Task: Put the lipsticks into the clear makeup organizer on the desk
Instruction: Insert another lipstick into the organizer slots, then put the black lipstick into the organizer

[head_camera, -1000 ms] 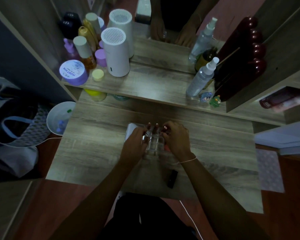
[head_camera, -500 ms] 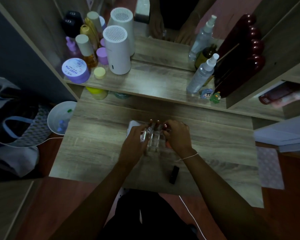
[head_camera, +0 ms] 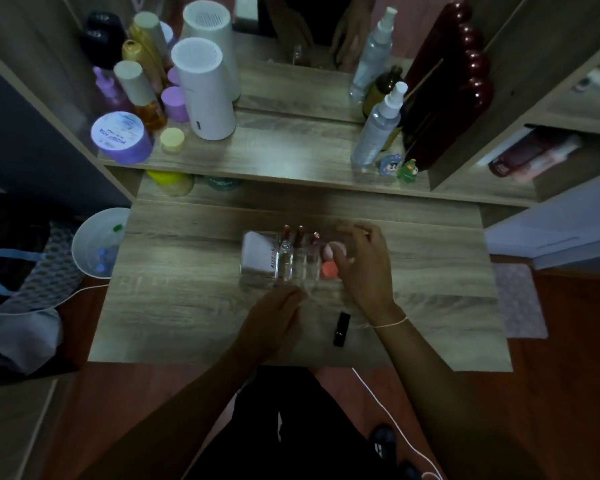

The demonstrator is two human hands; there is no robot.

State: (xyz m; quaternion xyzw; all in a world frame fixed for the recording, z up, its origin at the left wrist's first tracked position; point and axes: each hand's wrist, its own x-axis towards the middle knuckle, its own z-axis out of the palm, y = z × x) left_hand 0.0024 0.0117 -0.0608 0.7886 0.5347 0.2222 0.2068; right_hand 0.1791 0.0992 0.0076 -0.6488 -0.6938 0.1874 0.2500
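Black lipstick (head_camera: 342,329) on desk (head_camera: 187,306), between both hands, ungripped

The worktop (head_camera: 187,299) shows pale grey-brown wood grain. On it lies a black lipstick (head_camera: 342,329). The clear organizer (head_camera: 281,268) holds a white tube (head_camera: 258,254) and pink-orange sponges (head_camera: 329,263). A lilac jar (head_camera: 122,136) sits on the shelf.

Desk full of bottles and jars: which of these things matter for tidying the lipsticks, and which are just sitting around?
Part of the job:
clear organizer
lipsticks standing in it
black lipstick on the desk
left hand, right hand

Just lying about:
white cylinder
spray bottle
purple jar
small figurines
white bin
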